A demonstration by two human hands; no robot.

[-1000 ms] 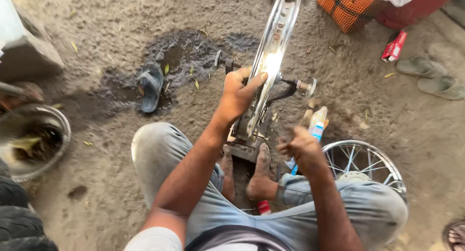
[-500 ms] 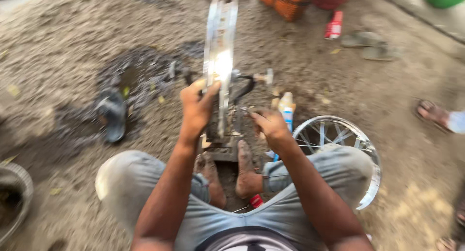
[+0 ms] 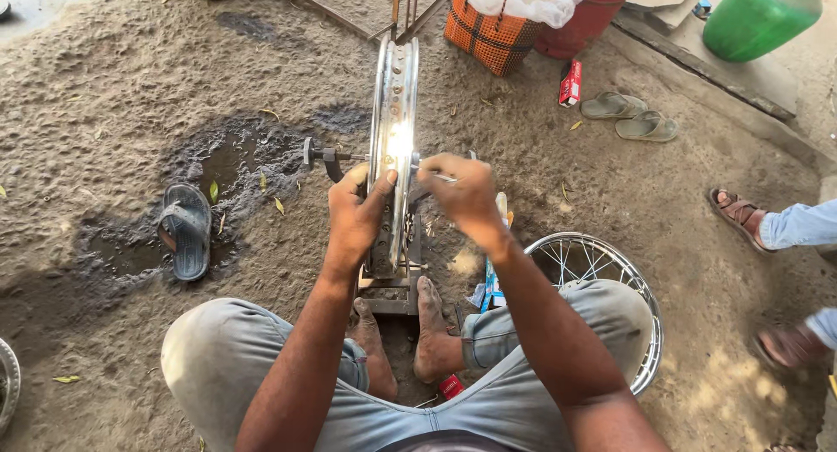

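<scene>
A shiny chrome wheel rim (image 3: 394,95) stands upright in a small metal truing stand (image 3: 390,286) on the dirt, edge-on to me. My left hand (image 3: 357,212) grips the near edge of the rim. My right hand (image 3: 464,190) is closed on a thin spoke (image 3: 440,178) at the rim's right side. My bare feet rest against the stand's base. A black clamp-like part (image 3: 327,158) sticks out on the rim's left.
A second spoked wheel (image 3: 602,278) lies under my right knee. A dark sandal (image 3: 185,230) lies by an oily wet patch on the left. An orange basket (image 3: 490,35), a green can (image 3: 758,16), a pair of sandals (image 3: 629,116) and another person's sandalled feet (image 3: 741,212) are at the right.
The view has tilted up and steadied. My right hand has risen from beside the stand to the rim's side, now pinching a spoke. My left hand stays on the rim.
</scene>
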